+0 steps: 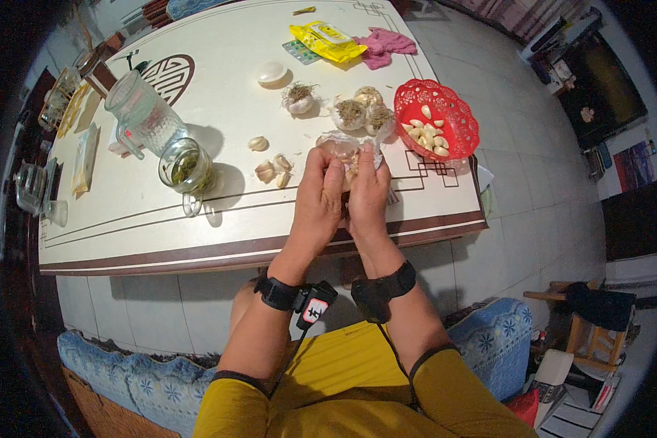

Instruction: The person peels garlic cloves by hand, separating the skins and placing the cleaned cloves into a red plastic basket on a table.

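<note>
Near the table's front edge, my left hand [323,183] and my right hand [368,186] meet around a garlic bulb [350,159] with papery skin peeling up from it. My thumbs lie on top and partly hide it. Left of the hands, several unpeeled garlic cloves [274,168] rest on the white tabletop, with one clove [258,143] apart from them. Beyond my fingers sit whole garlic bulbs [350,114] with dried roots showing, and another bulb [298,99] stands to their left. Peeled cloves [428,134] lie in a red openwork plastic basket [465,117] at right.
A glass mug of green leaves in liquid [185,167] and a glass pitcher of water [148,117] stand at left. Farther back are a white oval object [271,73], a yellow wipes packet [328,41], a blister pack [302,53] and a pink cloth [386,46].
</note>
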Available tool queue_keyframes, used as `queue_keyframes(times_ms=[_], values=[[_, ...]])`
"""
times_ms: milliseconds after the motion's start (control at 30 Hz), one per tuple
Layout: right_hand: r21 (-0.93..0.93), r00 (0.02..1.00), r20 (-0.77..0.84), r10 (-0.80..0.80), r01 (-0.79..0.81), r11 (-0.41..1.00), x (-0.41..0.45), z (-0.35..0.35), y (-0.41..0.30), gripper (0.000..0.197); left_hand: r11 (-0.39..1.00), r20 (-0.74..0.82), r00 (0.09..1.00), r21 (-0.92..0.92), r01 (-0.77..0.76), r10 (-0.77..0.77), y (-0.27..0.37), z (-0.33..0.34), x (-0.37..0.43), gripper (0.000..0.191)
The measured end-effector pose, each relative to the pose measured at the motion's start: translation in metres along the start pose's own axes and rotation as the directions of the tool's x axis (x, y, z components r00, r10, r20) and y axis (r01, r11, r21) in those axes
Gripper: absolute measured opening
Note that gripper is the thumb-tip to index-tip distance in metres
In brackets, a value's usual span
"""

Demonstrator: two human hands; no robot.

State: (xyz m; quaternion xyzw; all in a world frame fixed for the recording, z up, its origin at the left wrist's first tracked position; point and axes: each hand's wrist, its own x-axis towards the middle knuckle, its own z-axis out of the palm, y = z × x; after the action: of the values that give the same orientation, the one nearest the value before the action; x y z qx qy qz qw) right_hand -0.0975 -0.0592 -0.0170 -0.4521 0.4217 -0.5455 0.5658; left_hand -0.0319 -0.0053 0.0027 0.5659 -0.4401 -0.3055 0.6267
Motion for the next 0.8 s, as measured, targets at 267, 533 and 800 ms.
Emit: queue_keyframes(times_ms=[267, 533, 800], values=[[-0.105, 0.998, 0.030, -0.049, 0.052, 0.993, -0.001, -0.002, -0.007, 0.033, 0.996, 0.074, 0.993, -0.013, 0.094, -0.092, -0.002, -0.003, 0.003, 0.023], [0.135, 0.972, -0.021, 0.232, -0.228, 0.964, 0.003, -0.002, -0.003, 0.033, 0.931, 0.131, 0.967, -0.266, 0.248, -0.220, 0.004, -0.005, 0.000, 0.020], [-0.215, 0.996, -0.045, -0.075, 0.064, 0.975, -0.001, 0.002, 0.005, 0.031, 0.989, -0.067, 0.993, 0.121, -0.090, 0.098, -0.026, -0.002, 0.002, 0.022]])
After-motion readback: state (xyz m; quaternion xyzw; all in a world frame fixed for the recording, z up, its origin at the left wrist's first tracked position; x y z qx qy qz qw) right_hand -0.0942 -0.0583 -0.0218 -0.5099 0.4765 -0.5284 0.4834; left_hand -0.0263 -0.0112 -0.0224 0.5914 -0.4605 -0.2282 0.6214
